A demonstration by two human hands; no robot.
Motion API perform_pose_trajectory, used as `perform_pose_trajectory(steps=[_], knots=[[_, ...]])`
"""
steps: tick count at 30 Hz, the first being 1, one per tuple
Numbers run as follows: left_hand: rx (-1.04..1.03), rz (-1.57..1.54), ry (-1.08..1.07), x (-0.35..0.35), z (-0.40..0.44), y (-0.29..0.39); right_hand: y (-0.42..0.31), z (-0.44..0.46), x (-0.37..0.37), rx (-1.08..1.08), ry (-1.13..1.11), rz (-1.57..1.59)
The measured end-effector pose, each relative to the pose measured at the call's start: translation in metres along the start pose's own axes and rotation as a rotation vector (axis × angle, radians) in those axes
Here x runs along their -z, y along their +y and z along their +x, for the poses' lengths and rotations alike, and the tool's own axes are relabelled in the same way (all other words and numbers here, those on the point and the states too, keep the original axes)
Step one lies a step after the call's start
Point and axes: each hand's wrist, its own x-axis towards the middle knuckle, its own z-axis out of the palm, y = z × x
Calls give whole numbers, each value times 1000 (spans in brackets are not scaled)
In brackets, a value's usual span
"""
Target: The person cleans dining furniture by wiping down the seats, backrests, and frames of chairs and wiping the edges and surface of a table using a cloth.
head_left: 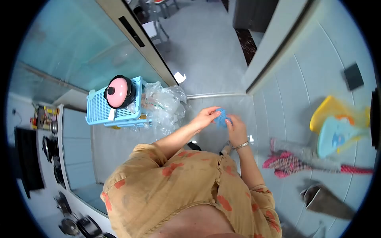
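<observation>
Blue and crumpled, a small soft bundle (221, 117) sits between the two hands, a little off the middle of the view toward three o'clock. It is blurred; it could be a cloth or a thin glove, and I can't tell which. The left hand (205, 118) reaches it from the bundle's nine o'clock side, thumb and fingers nearly closed, pinching its edge. The right hand (237, 131) comes from about four o'clock, its fingers curled in and drawn together on the same bundle; a silvery bracelet (239, 146) circles that wrist. Both hands are in front of a tan shirt (186, 178) with orange-red patches, above a pale floor (216, 144).

Toward ten o'clock stands a light blue plastic rack (93, 115), bearing a black pot (131, 94) with a pink lid (119, 88) on it. Clear plastic bags (164, 107) bunch up against the rack's three o'clock side, near the left forearm. An open doorway lies at twelve o'clock. Over at three to four o'clock, by the tiled wall (293, 75), are a yellow item (321, 113), a light blue one (337, 137) overlapping it, and a pink checked cloth (287, 163).
</observation>
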Motion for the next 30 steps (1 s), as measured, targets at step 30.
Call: perform_pose_trajectory(steps=[30], knots=[[-334, -236, 514, 282, 257, 226, -143, 590, -80, 328, -461, 652]])
